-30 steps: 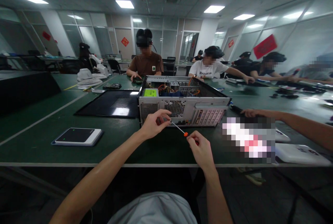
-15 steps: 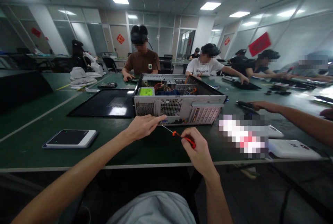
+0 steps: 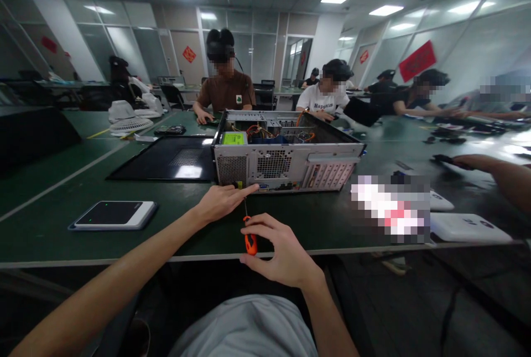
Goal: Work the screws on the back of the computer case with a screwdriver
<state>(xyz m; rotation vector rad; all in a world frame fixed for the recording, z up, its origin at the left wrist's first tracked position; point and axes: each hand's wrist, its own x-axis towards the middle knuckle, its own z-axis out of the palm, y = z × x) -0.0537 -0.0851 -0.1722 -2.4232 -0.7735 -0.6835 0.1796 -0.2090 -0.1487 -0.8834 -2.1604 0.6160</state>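
A desktop computer case [image 3: 286,166] lies on its side with its top open and its rear panel facing me. My left hand [image 3: 218,202] is against the lower left of that panel, index finger stretched along the bottom edge; its thumb is hidden. My right hand [image 3: 286,249] has its fingertips and thumb loosely about the orange and black handle of a screwdriver [image 3: 250,242]. The shaft points away from me, toward the panel's lower edge, and its tip is hidden at my left fingers. Inside the case show a power supply with a green label [image 3: 234,139] and coloured wires.
A black side panel [image 3: 161,160] lies left of the case. Nearer me is a white and black flat device [image 3: 114,215]. On the right lie a blurred-out bright object [image 3: 385,207] and a white device [image 3: 468,228], with another person's hand [image 3: 460,161] beyond. Co-workers sit opposite.
My right hand has moved left and toward me, swinging the screwdriver from a slant to nearly straight ahead. My left hand has shifted slightly left along the panel.
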